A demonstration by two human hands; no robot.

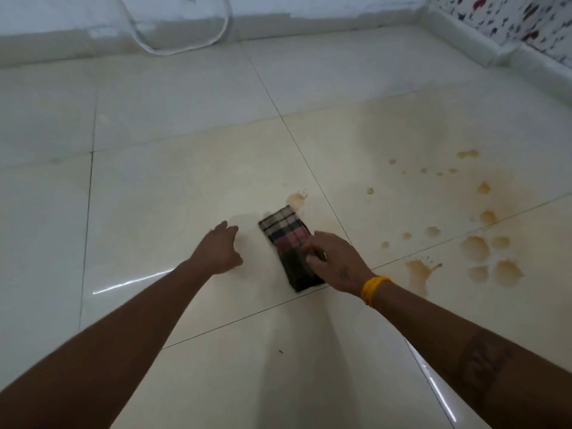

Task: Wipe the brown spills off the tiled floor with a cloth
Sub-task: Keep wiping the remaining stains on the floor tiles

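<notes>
1. A folded checked cloth [289, 247] lies flat on the pale tiled floor [173, 187], near the middle of the view, running from upper left to lower right.
2. The right hand [335, 264] rests on the cloth's lower right part, its grip pinched on the cloth's edge with fingers curled and thumb tucked against the fabric. A yellow wristband [373, 289] sits on that wrist.
3. The left hand [219, 249] is just left of the cloth, not touching it, its grip apart with fingers spread and holding nothing. Whether the palm touches the floor cannot be told.
4. A small brown spill [295, 199] sits right at the cloth's far end.
5. Many more brown spills [476, 247] lie well to the right, as scattered drops and larger puddles with a faint smear around them.
6. A white cable [182, 48] loops along the base of the far wall.
</notes>
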